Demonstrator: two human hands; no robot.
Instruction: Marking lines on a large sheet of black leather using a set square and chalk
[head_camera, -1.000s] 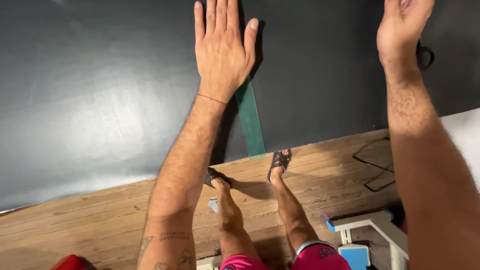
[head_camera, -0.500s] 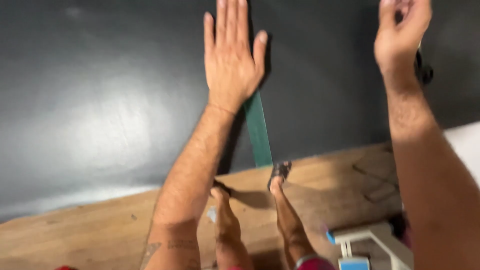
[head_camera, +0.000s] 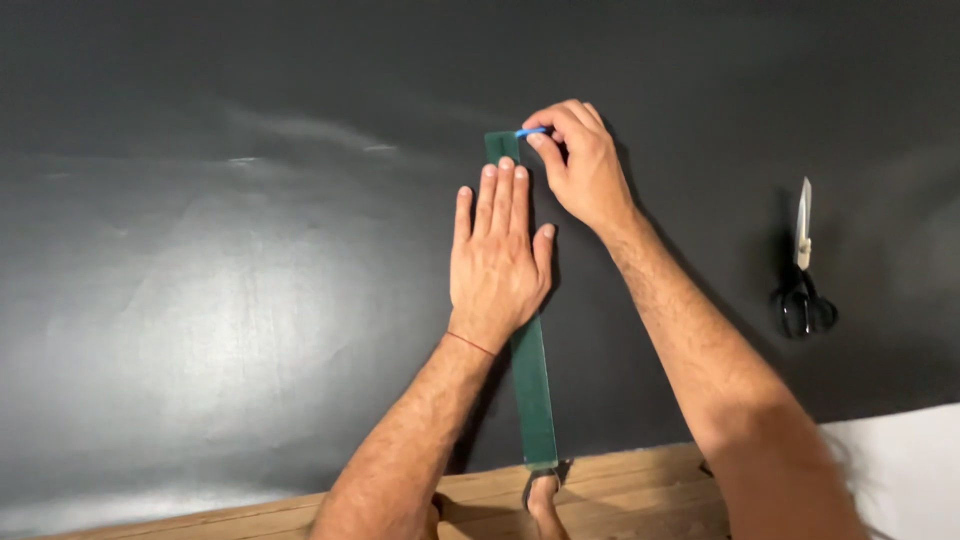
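Note:
A long green ruler (head_camera: 532, 390) lies on a large black sheet (head_camera: 230, 260), running from the near edge away from me. My left hand (head_camera: 497, 262) is pressed flat on the ruler, fingers together and pointing away. My right hand (head_camera: 578, 165) pinches a small blue marker (head_camera: 531, 132) with its tip at the ruler's far end.
Black-handled scissors (head_camera: 803, 270) lie on the sheet to the right, blades pointing away. A wooden floor (head_camera: 640, 495) shows below the sheet's near edge, with my foot (head_camera: 545, 500) under the ruler's end. A white surface (head_camera: 900, 470) is at the lower right.
The view has shifted so the whole ruler shows. My right hand came in from the upper right to the ruler's far end, holding the blue marker. My left hand stays flat on the ruler.

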